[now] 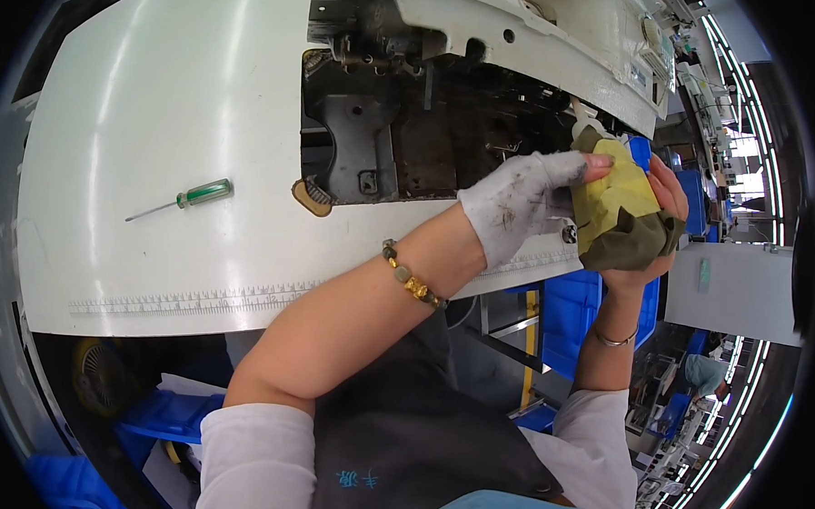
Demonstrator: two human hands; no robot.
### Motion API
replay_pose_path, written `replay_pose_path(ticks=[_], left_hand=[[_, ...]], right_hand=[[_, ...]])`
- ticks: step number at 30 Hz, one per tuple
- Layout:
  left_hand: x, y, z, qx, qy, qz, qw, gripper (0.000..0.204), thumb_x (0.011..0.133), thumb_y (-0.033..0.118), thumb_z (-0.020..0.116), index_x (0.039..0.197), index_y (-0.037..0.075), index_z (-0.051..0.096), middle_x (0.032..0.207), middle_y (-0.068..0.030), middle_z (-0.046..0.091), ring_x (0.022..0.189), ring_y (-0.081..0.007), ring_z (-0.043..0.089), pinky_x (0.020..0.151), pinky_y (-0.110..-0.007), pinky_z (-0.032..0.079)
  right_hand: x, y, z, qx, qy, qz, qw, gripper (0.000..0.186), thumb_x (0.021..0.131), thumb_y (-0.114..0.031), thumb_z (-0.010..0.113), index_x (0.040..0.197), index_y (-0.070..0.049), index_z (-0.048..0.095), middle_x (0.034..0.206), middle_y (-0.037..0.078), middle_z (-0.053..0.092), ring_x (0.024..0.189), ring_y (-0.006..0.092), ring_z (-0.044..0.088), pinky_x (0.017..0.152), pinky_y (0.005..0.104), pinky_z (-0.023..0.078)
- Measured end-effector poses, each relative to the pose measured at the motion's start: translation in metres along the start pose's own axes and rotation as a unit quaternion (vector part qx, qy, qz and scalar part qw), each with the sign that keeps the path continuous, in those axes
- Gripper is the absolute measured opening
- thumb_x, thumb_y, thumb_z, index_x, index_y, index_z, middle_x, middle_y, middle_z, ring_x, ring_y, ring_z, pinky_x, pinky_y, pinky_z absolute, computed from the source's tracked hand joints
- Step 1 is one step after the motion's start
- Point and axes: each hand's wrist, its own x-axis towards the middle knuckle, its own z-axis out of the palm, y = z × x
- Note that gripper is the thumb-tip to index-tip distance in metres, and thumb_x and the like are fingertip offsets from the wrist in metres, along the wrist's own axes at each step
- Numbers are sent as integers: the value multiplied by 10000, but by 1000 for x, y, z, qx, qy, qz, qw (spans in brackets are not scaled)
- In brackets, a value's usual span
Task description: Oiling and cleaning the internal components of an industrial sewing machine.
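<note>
My left hand (522, 198), in a stained white fingerless glove, presses its bare thumb onto a yellow cloth piece (621, 189). An olive-green cloth piece (630, 242) is bunched together with it, below and behind. Around the far right side of the bundle wraps my right hand (669, 188), its palm partly hidden by the fabric. Both hands hold the cloth in the air off the right end of a white sewing table (152, 271). Just beyond is a sewing machine (499, 26), tipped back, with its dark inner works (412, 150) exposed.
A screwdriver (204, 194) with a green handle lies on the tabletop at left. A ruler strip (196, 302) runs along the near edge. Blue bins (568, 321) stand below right. Farther right, a person (704, 375) is among other machines.
</note>
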Motion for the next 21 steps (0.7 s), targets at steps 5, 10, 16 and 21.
replay_pose_path(ticks=[5,10,16,21], left_hand=[[-1,-1,-6,-1,-8,-18,1000,386,845,268,645,1125,7,594,1079,-52,604,999,-141,562,922,-320,422],[-1,-5,-1,-19,-10,-14,1000,391,851,280,645,1123,3,598,1069,-56,609,1010,-148,562,917,-328,434],[2,-12,-5,6,-5,1,1000,434,875,383,601,1087,5,602,1004,-62,622,980,-157,579,940,-333,427],[1,-15,-6,49,28,-10,998,407,894,415,557,1002,29,627,911,-60,637,891,-154,599,910,-324,440]], right_hand=[[-3,1,14,50,13,-29,998,720,631,-351,807,1173,-7,481,1188,197,538,1102,333,521,946,431,416],[-14,24,8,-73,15,-83,994,711,655,-347,803,1182,-16,459,1168,188,555,1113,333,516,949,452,417],[-22,3,29,6,61,53,997,570,776,-262,686,1213,16,446,1112,136,595,1077,291,541,946,437,413],[-35,26,29,303,212,136,919,564,803,-66,564,1324,-7,356,1297,146,450,1185,290,462,1025,465,357]])
